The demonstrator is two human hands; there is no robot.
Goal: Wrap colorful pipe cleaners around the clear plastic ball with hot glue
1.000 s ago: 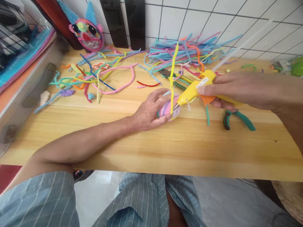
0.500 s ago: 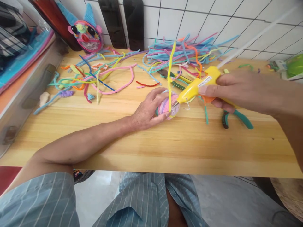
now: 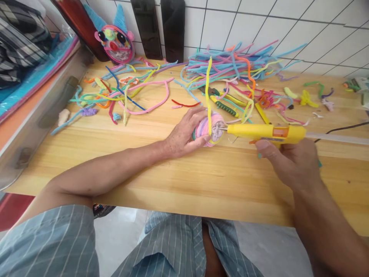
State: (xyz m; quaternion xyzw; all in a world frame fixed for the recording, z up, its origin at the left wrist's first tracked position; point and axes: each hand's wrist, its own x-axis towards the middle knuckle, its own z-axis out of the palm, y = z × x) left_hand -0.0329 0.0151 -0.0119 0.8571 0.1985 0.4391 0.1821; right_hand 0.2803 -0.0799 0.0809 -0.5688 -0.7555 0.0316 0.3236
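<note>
My left hand [image 3: 188, 130] is closed around a small round body wrapped in pastel pipe cleaners [image 3: 204, 127], lying on its side on the table. A yellow pipe cleaner [image 3: 208, 92] stands up from its rim, its lower end by my left thumb. In my right hand [image 3: 294, 161] is a yellow hot glue gun [image 3: 256, 131], fingers wrapped round its handle. The metal nozzle points left and reaches the whitish end face of the wrapped body; whether it touches is hard to tell. A clear glue stick [image 3: 334, 137] sticks out behind the gun.
Pliers with green-and-yellow handles [image 3: 223, 104] lie behind the wrapped body. A heap of pipe cleaners [image 3: 227, 63] and loose strands [image 3: 138, 96] spread along the back. A finished pipe-cleaner figure [image 3: 118, 44], two dark phones [image 3: 173, 30] and a plastic bin [image 3: 54, 107] stand around the edges.
My right hand has dropped lower and turned the glue gun from slanted to nearly level, nozzle still at the wrapped body. My left hand keeps its hold. The view has shifted slightly.
</note>
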